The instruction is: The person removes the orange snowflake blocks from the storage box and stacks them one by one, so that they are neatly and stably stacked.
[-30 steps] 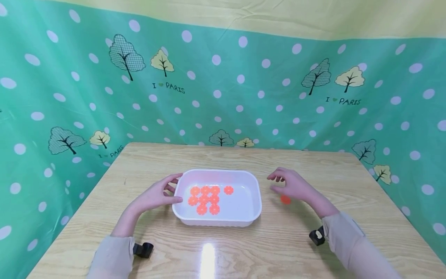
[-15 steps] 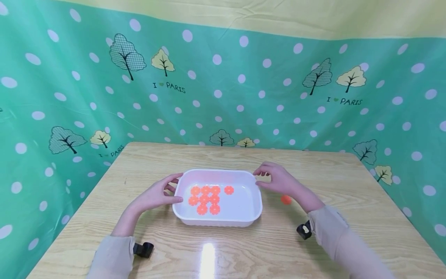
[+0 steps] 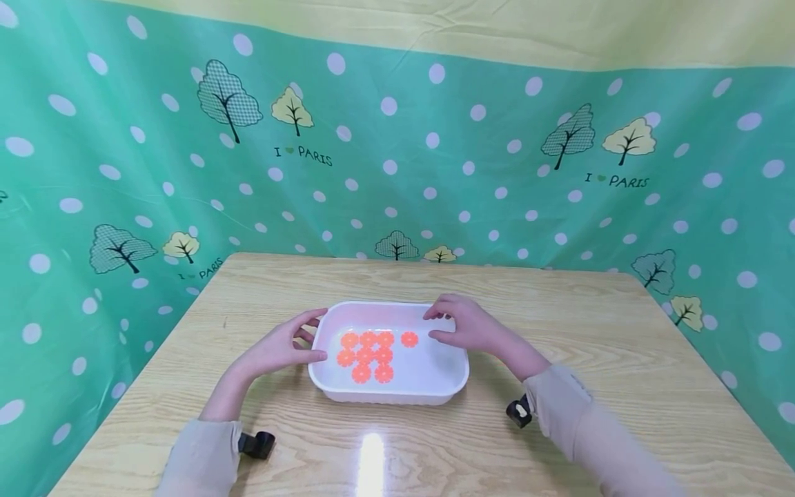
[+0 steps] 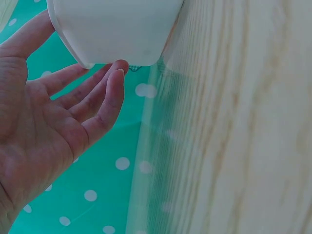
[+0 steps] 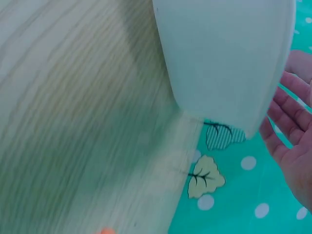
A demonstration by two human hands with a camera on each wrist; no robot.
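A white plastic basin (image 3: 388, 398) stands on the table, with several orange flower-shaped discs (image 3: 365, 356) clustered in its left half and a single disc (image 3: 409, 339) a little apart from them. My left hand (image 3: 276, 348) grips the basin's left end, thumb at the rim; the left wrist view has the fingers of that hand (image 4: 53, 112) against the outer wall. Over the basin's right end is my right hand (image 3: 472, 328), thumb and fingers apart and nothing seen between them. The right wrist view shows its palm and fingers (image 5: 292, 117) beside the basin wall (image 5: 224, 58).
An orange piece (image 5: 107, 231) shows at the bottom edge of the right wrist view. The wooden table (image 3: 397, 442) ends at a green dotted curtain (image 3: 428, 138) behind. Black wrist devices hang below both sleeves.
My right hand has moved left from beside the basin to over its right part. My forearm now covers the spot where a loose orange disc showed on the table. The left hand keeps its place.
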